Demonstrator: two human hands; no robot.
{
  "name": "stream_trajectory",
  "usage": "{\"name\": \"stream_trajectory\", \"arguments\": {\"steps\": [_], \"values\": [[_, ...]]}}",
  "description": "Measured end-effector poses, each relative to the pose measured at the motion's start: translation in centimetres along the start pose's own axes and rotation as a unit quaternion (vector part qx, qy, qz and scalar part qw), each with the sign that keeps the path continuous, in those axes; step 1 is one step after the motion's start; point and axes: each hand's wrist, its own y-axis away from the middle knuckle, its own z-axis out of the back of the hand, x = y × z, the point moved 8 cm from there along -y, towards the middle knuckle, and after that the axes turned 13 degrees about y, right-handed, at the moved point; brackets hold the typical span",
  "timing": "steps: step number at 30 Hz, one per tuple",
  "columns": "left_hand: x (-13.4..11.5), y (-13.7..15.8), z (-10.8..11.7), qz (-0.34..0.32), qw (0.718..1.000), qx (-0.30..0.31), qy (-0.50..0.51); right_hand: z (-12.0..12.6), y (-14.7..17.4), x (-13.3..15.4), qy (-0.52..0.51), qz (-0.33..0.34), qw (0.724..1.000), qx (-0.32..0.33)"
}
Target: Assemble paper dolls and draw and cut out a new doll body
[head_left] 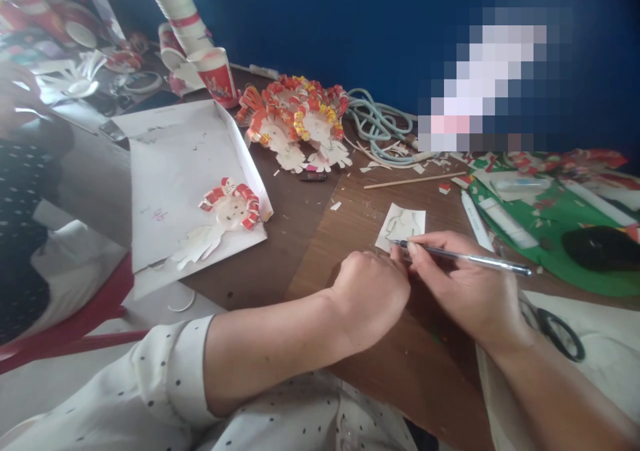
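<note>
My right hand grips a slim clear-barrelled pen, its tip on a small white piece of paper. The paper lies on the wooden table and bears drawn curved lines. Right by the paper's lower edge rests my left hand, closed with its fingers curled under. Its fingertips are mostly hidden, so I cannot make out what they hold, if anything. Beyond the paper lies a thin wooden stick. A white marker lies to the right of the paper.
On the left, a white box lid holds a red-and-white paper figure. Several similar figures are heaped behind, beside a pale blue cord and a paper cup. Scissors and a green sheet lie right. Another person's sleeve shows left.
</note>
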Motion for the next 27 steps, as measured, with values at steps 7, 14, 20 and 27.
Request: {"name": "stream_trajectory", "arguments": {"steps": [7,14,20,27], "values": [[0.0,0.0,0.0,0.005,1.000,-0.007,0.006,-0.1,-0.3,-0.7,0.026,-0.031,0.999,0.025],[0.1,0.1,0.1,0.002,1.000,-0.015,0.012,0.1,-0.7,-0.7,0.064,-0.037,0.997,0.030],[-0.1,0.0,0.0,-0.010,1.000,-0.010,0.017,0.3,-1.7,0.7,0.089,-0.004,0.995,0.053],[0.0,-0.1,-0.1,-0.012,0.999,0.009,0.037,0.0,-2.5,1.4,0.122,0.019,0.990,0.062]]}}
